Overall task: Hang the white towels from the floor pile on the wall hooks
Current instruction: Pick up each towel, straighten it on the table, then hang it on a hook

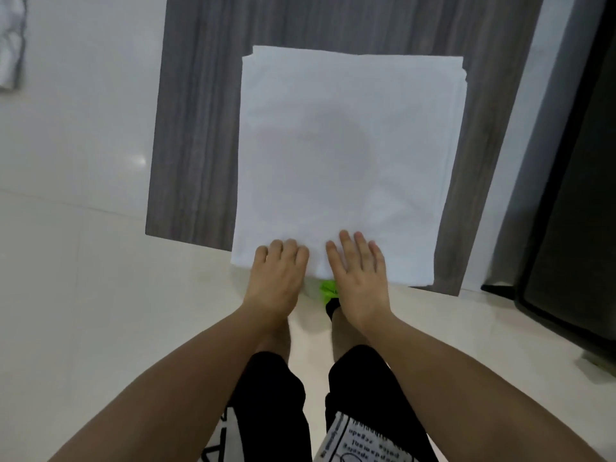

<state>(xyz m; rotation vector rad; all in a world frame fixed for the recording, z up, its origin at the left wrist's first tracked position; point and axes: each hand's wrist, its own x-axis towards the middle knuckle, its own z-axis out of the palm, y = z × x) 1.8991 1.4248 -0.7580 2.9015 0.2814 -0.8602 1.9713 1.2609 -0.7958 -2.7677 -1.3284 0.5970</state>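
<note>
A stack of folded white towels lies below me, square and flat, with several layered edges showing at its far right corner. Both bare arms reach down to its near edge. My left hand has its fingers curled onto the near edge of the top towel, and its thumb is hidden. My right hand lies flat on the top towel beside it, fingers apart and holding nothing. No wall hooks are in view.
A grey wood-grain panel lies under and behind the stack. A dark cabinet stands at the right. White cloth shows at the top left. A bright green item peeks out below my right hand, above my legs and the cream floor tiles.
</note>
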